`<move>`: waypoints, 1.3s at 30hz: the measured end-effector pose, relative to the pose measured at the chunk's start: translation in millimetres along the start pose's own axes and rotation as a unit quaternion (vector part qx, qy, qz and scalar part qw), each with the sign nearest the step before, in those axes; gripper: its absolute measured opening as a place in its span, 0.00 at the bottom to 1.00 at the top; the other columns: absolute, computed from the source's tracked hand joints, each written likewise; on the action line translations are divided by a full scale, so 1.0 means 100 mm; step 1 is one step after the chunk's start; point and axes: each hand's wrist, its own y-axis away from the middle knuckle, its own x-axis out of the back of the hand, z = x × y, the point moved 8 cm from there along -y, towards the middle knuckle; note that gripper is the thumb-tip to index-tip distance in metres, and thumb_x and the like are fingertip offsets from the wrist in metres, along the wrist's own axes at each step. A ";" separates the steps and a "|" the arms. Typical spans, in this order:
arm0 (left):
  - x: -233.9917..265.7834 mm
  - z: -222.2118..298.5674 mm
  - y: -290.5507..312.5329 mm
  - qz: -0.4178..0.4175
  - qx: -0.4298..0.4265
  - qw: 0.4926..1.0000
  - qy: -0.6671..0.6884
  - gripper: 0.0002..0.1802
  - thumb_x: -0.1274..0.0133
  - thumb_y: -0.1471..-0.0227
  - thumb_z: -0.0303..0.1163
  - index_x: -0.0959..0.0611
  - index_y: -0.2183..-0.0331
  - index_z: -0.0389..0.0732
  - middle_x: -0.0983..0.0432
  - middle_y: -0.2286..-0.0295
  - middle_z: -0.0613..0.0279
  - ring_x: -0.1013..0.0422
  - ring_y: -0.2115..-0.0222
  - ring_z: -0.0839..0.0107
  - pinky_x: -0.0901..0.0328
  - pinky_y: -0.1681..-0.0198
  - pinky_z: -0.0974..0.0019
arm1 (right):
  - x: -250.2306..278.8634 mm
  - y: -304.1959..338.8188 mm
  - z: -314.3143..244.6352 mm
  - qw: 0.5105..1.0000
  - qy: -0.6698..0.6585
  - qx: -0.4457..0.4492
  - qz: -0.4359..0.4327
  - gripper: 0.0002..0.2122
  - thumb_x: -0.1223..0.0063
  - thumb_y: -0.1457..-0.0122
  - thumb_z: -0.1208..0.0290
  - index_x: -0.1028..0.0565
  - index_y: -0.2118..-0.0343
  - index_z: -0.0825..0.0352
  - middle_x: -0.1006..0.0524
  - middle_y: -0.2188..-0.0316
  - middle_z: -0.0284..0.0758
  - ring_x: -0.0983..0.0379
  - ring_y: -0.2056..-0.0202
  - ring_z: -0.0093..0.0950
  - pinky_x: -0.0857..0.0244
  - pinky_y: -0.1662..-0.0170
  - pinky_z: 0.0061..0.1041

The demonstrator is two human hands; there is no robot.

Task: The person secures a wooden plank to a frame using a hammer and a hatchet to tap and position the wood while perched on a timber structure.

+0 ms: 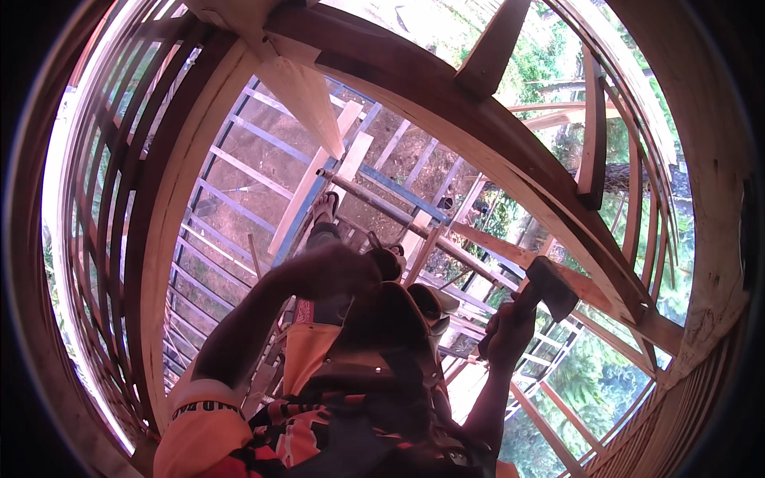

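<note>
Two hands, apart: right hand (508, 328) clasping a hammer (551, 288), left hand (356, 271), grip unclear, seemingly searching the pouch (384, 328); the next move calls for careful feel.

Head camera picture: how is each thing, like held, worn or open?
Right hand: closed around the hammer-like tool
Hammer-like tool: held
Left hand: at the tool pouch, grip unclear
Tool pouch: worn at the waist, one pocket open
Foot: sandalled
</note>
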 end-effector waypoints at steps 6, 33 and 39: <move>-1.56 -0.62 -0.22 -0.081 0.014 0.988 -0.128 0.12 0.43 0.44 0.31 0.16 0.58 0.40 0.20 0.65 0.50 0.21 0.62 0.56 0.29 0.57 0.60 | 0.07 0.04 0.23 1.000 -0.016 -0.019 -0.019 0.14 0.56 0.32 0.69 0.31 0.50 0.74 0.29 0.79 0.30 0.32 0.82 0.18 0.37 0.80 0.20; -1.56 -0.16 -0.47 -0.209 -0.256 0.818 -0.470 0.06 0.45 0.46 0.28 0.17 0.64 0.41 0.23 0.68 0.53 0.23 0.65 0.59 0.30 0.59 0.61 | -0.61 0.65 0.43 0.998 -0.055 0.010 -0.012 0.22 0.38 0.41 0.68 0.29 0.46 0.69 0.19 0.65 0.47 0.19 0.64 0.36 0.29 0.64 0.33; -1.58 0.19 -0.55 -0.233 -0.360 0.711 -0.557 0.05 0.45 0.46 0.27 0.17 0.65 0.42 0.24 0.69 0.54 0.24 0.66 0.60 0.30 0.59 0.61 | -0.50 0.88 0.59 0.998 -0.032 -0.004 0.062 0.21 0.38 0.40 0.67 0.29 0.47 0.68 0.19 0.62 0.49 0.19 0.64 0.36 0.29 0.64 0.34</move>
